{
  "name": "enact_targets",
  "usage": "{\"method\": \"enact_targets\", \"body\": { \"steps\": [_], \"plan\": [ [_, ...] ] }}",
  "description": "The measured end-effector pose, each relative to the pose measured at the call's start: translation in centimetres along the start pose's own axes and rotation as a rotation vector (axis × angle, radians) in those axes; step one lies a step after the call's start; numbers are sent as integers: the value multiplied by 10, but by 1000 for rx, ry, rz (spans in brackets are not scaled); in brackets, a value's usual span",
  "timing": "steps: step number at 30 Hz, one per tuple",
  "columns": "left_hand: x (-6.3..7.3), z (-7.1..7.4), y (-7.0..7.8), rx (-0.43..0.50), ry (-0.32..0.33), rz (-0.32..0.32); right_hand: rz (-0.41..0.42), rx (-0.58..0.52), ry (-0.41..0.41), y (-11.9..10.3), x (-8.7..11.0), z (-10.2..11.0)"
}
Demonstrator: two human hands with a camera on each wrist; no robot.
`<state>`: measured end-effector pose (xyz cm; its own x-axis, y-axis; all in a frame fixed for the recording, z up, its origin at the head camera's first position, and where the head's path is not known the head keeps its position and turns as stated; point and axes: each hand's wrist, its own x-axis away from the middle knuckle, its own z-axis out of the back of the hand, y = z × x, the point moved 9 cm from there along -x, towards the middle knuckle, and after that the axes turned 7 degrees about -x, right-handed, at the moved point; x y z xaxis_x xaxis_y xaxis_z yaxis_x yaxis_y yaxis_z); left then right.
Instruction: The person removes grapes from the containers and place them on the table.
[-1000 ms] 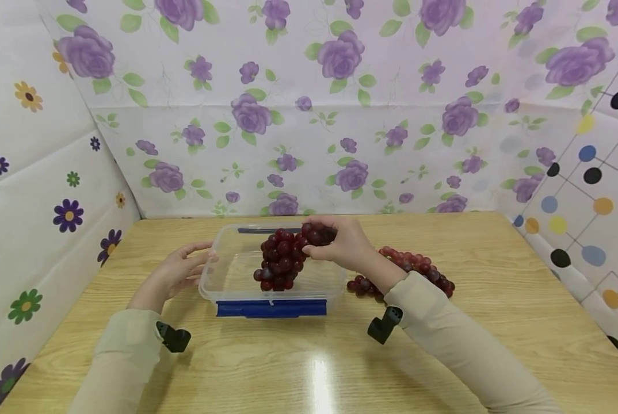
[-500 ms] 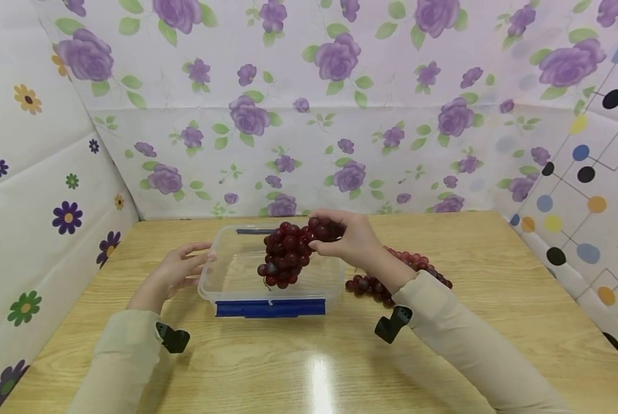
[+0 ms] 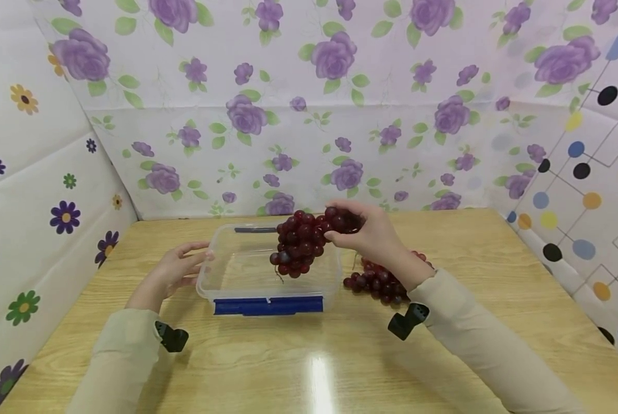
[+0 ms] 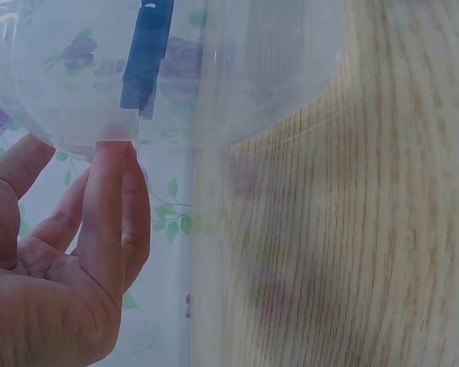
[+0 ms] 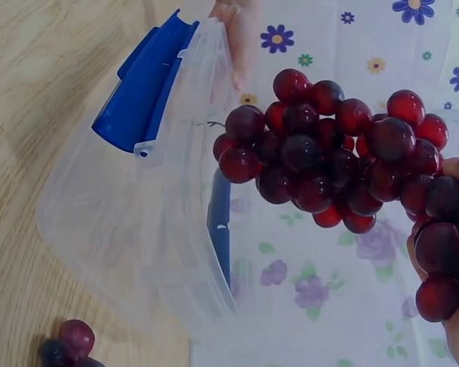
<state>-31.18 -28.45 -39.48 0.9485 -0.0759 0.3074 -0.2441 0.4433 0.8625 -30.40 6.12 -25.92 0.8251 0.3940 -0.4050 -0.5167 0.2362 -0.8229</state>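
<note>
A bunch of dark red grapes [image 3: 301, 238] hangs from my right hand [image 3: 376, 236], whose thumb and fingers pinch its upper right end. In the right wrist view the grape bunch [image 5: 314, 153] spreads out beside the mouth of the box, a thin stem poking from its far end. Below it in the head view stands a clear plastic box [image 3: 231, 295], lidless, with a blue clasp [image 3: 269, 306] along its front. My left hand [image 3: 176, 270] has its fingertips at the box's left side. Close up, the left hand [image 4: 61, 260] touches the rim with extended fingers.
More red grapes [image 3: 376, 282] lie on the wooden table [image 3: 267, 362] right of the box, partly covered by my right forearm. Flower-printed sheets [image 3: 298, 144] form the back and left walls; a dotted sheet [image 3: 583, 230] stands at the right.
My right hand has moved up and to the right, carrying the grape bunch from over the middle of the box toward its right rear. The left hand stays at the box's side.
</note>
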Motion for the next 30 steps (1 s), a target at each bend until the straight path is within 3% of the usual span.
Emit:
{"method": "enact_targets", "body": {
  "steps": [13,21,30],
  "plan": [
    [1,0,0,7,10,3,-1,-43,48,-8,14,27],
    [-1,1,-1,5,14,21,64,-94,89,-20,25,37],
    [0,-1,1,17,-2,15,90,-40,95,-36,37,46]
  ]
}}
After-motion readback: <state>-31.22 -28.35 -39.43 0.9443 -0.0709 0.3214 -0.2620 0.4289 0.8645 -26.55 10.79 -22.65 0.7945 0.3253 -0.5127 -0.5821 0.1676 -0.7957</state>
